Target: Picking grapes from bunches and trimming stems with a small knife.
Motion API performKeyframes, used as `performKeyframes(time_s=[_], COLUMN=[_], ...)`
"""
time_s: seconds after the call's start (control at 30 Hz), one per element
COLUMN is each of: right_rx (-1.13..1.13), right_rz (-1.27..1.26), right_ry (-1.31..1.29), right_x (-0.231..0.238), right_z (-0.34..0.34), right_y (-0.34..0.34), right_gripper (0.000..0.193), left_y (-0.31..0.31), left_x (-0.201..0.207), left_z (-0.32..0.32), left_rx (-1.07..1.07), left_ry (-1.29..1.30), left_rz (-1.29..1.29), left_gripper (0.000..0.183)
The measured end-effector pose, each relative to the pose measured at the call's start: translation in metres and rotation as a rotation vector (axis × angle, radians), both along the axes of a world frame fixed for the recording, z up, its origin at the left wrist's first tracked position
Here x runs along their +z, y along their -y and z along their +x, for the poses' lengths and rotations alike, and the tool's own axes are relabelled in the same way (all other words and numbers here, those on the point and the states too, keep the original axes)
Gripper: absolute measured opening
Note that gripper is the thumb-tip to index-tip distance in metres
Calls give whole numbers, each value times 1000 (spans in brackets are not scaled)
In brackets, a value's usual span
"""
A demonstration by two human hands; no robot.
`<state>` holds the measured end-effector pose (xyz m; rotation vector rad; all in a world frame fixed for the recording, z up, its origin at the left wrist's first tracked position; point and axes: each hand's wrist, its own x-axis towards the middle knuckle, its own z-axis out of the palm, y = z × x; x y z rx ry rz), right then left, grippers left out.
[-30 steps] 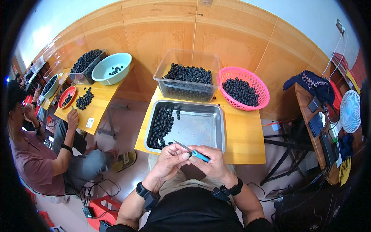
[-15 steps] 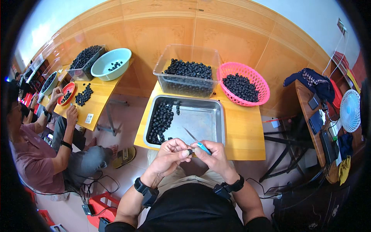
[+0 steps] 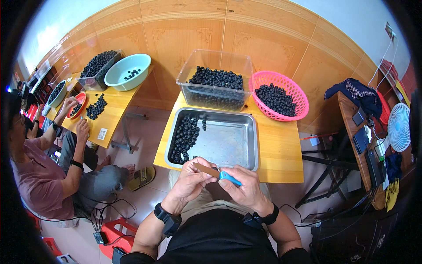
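Note:
My left hand is closed around a small dark round fruit, mostly hidden by the fingers and the blade. In my right hand is a knife with a blue handle. Its blade points left across the left fingertips, close against the fruit. Just beyond both hands, a steel tray stands on the wooden table. Many similar dark fruits are gathered along its left side.
Behind the tray stand a clear plastic bin and a pink basket, both with dark fruits. At the left, a person works at another table with a green basin. A fan stands at right.
The knife has turned from pointing up and away over the tray to lying leftward across the left fingers. My right hand has shifted slightly and rotated with it.

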<state>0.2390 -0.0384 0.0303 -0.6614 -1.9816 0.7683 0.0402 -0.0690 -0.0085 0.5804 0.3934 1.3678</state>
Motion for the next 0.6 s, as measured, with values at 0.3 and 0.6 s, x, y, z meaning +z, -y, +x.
performKeyframes(time_s=[0.3,0.6], right_rx=[-7,5], right_rz=[15,-59], right_ry=[30,23], right_x=[1,4], right_z=[1,1], right_y=[2,1], right_gripper=[33,34], left_y=[3,5], left_x=[0,3], left_z=[0,1], left_rx=[28,69], left_ry=[7,-49], left_rz=[3,21], left_gripper=[16,19])
